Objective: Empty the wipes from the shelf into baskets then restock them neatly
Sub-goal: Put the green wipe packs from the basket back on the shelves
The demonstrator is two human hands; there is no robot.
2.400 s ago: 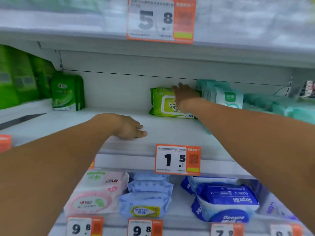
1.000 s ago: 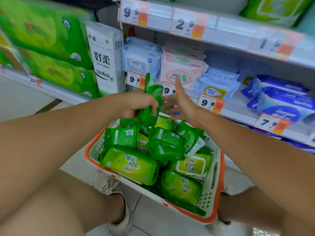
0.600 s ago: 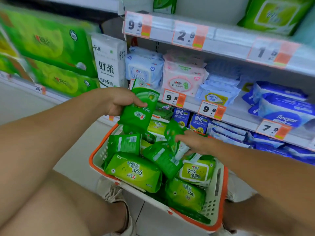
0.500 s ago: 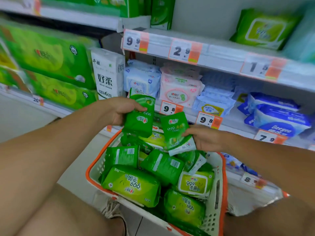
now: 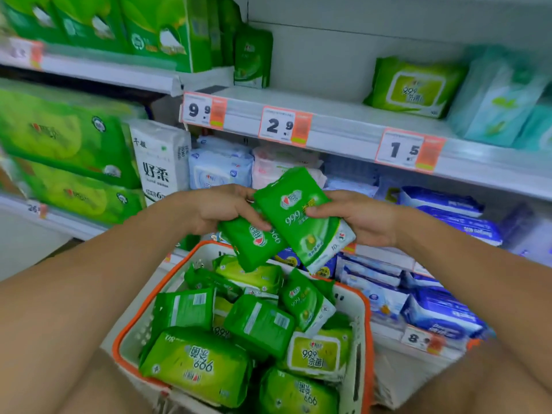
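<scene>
Left hand (image 5: 222, 209) grips one small green pack (image 5: 254, 243); right hand (image 5: 358, 218) pinches another (image 5: 301, 216), centre frame above basket (image 5: 363, 339). Packs judged soft, light, slippery; best held across the middle.

Large green tissue packs (image 5: 68, 138) fill the left racks beside a white tissue pack (image 5: 161, 162). Blue packets (image 5: 442, 312) lie low at right; orange-and-white price tags (image 5: 285, 125) line the rails.
</scene>
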